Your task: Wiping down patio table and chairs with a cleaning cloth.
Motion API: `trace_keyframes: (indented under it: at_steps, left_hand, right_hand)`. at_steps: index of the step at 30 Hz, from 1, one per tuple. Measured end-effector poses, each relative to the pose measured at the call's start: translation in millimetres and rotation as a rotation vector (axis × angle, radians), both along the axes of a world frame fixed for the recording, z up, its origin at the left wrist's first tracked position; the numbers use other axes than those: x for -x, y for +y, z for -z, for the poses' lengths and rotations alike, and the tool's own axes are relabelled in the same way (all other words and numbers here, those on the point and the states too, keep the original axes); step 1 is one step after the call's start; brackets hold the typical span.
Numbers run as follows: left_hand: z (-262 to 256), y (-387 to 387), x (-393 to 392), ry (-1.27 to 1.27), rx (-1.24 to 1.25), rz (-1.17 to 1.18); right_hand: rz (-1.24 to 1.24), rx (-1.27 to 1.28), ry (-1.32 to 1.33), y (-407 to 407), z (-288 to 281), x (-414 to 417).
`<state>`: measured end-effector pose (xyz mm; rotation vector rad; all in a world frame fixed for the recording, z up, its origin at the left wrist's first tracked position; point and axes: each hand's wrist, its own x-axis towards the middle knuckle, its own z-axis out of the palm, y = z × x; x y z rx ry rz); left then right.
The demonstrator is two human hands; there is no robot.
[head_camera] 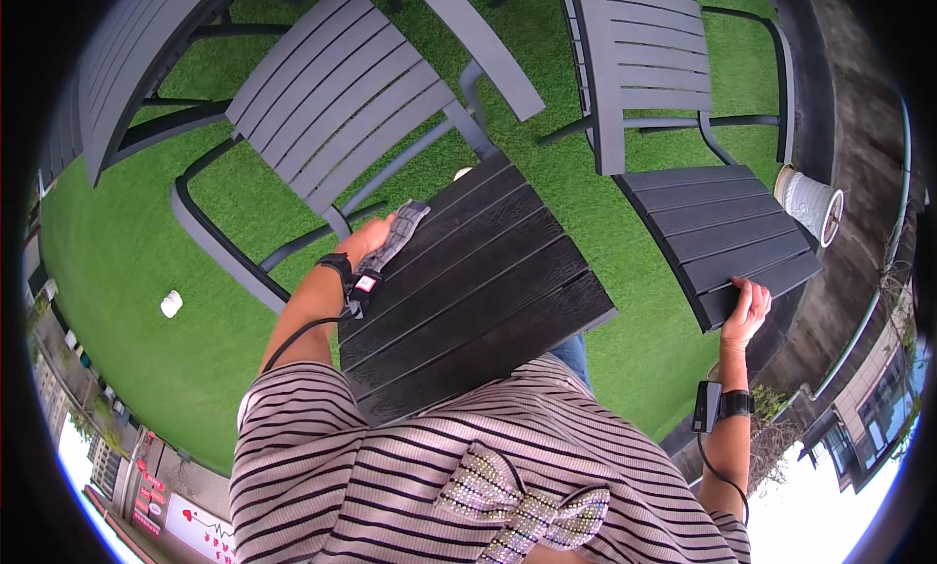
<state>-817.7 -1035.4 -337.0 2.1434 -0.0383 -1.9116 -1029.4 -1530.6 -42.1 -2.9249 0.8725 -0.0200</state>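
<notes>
My left hand (371, 240) grips a grey checked cloth (402, 231) against the left edge of a dark slatted chair backrest (476, 286). This backrest stands right in front of my torso, and its surface looks glossy, perhaps wet. Beyond it lies the same chair's grey slatted seat (344, 99). Far to the right, my right hand (747, 309) holds the near edge of a second chair's backrest (721, 231), fingers curled over the slats. That chair's seat (662, 52) is grey and slatted too. Both wrists wear black straps with small devices and cables.
A grey slatted table (146, 59) stands at the upper left. Artificial grass (124, 235) covers the floor, with a white crumpled item (171, 304) on it at left. A white pot (812, 202) lies beyond the right chair, beside a dark kerb (849, 125).
</notes>
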Motion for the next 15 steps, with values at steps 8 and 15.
trace_keyframes:
  at_steps: [8, 15]
  left_hand:
    - [30, -58, 5, 0.071, 0.147, -0.268]
    - [-66, -208, -37, -0.214, 0.106, -0.046]
  right_hand:
    - [0.012, 0.048, 0.082, 2, -2, 3]
    - [0.01, 0.006, 0.082, 2, -6, -3]
